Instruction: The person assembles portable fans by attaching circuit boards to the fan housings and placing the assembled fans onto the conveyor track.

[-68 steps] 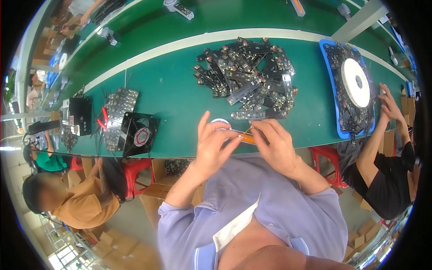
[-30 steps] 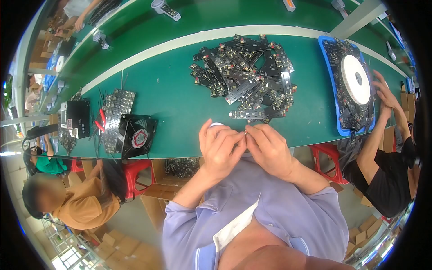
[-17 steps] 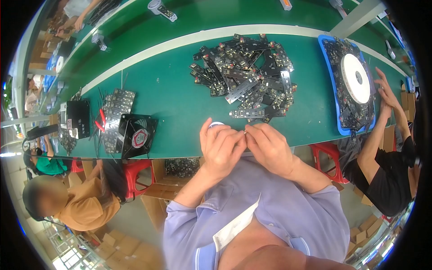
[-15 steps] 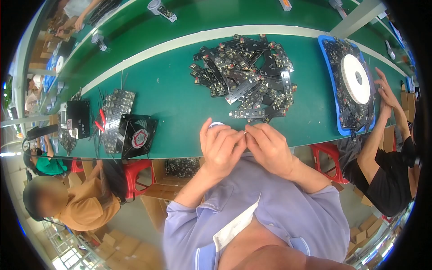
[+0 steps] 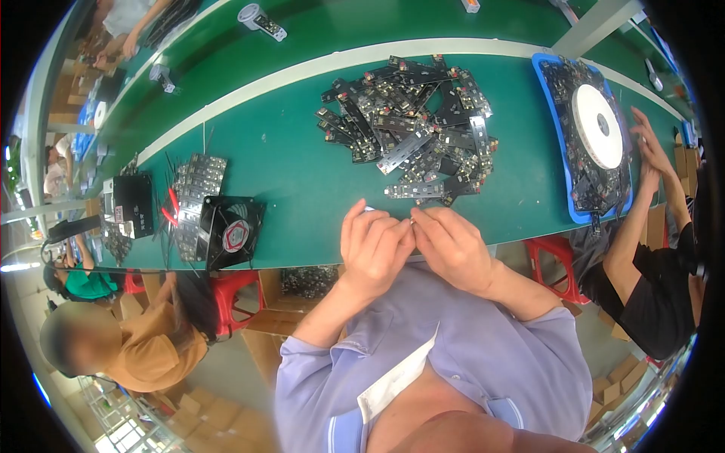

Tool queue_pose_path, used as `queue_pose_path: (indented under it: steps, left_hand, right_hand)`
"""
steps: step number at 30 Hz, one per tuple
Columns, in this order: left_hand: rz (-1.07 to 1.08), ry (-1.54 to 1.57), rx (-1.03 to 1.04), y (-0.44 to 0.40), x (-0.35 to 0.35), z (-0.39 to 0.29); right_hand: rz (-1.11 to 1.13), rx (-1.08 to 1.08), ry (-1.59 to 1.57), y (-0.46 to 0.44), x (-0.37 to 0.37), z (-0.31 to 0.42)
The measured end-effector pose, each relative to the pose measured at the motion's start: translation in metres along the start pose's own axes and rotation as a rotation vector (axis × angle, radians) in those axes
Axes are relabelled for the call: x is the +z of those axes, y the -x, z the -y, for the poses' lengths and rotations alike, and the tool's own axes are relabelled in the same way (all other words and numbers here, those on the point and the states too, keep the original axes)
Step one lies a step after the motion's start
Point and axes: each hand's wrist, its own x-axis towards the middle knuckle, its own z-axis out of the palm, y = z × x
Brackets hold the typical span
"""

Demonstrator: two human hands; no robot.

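Note:
My left hand (image 5: 371, 249) and my right hand (image 5: 453, 248) meet at the table's front edge, fingertips pinched together. Whatever sits between them is too small to name; only a tiny pale spot shows at the fingertips. Behind the left fingers a bit of something white and blue peeks out, mostly hidden. Just beyond my hands lies a heap of narrow black circuit boards (image 5: 411, 124), its nearest boards a short way from my fingertips.
At right, a blue tray (image 5: 560, 143) holds more boards and a white reel (image 5: 596, 127), beside a co-worker's hands (image 5: 651, 147). At left are a black fan (image 5: 232, 232), board panels (image 5: 200, 177) and red-handled pliers (image 5: 173, 205). A carton (image 5: 276, 323) stands below the table.
The view has shifted slightly. My hands stay pinched together in nearly the same place, and the white and blue thing behind my left fingers shows less. The board heap looks unchanged.

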Motion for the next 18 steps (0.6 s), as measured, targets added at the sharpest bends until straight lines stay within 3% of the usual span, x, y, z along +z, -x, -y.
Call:
queue_pose_path:
  steps: [9, 18]
  left_hand:
    - [0.011, -0.024, -0.008, -0.008, 0.001, -0.004]
    - [0.105, -0.011, -0.038, -0.012, -0.009, -0.003]
  right_hand:
    - [0.049, -0.040, 0.084, -0.002, -0.005, -0.002]
    - [0.010, -0.004, -0.022, -0.003, -0.002, -0.011]
